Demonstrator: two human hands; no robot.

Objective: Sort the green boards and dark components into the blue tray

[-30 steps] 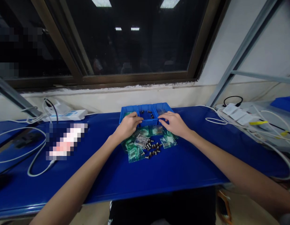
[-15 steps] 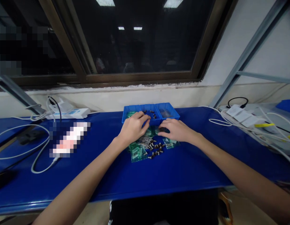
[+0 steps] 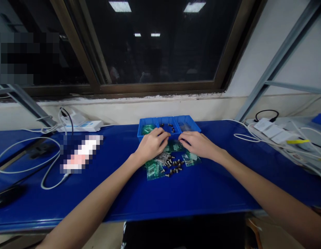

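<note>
Both my hands rest over a heap of small green-tinted plastic bags point(image 3: 153, 168) on a blue bench mat. My left hand point(image 3: 151, 145) is curled, its fingers reaching the front wall of a blue three-compartment tray point(image 3: 186, 119). My right hand point(image 3: 198, 144) lies palm down with fingers bent over a bag just in front of that tray. Several small dark metal parts point(image 3: 173, 166) lie loose between the bags, below both hands. The tray's middle cell holds a few of the same dark parts point(image 3: 170, 126); its left cell holds green bags.
A white power strip point(image 3: 84, 126) and looping white cables point(image 3: 25, 162) lie at the left of the blue mat point(image 3: 176, 193). More white cables and adapters point(image 3: 269, 129) sit at the right. A dark window runs along the wall behind the bench.
Both hands drew back from the tray's front rim toward me and now sit over the bags. The view shifted slightly to the left.
</note>
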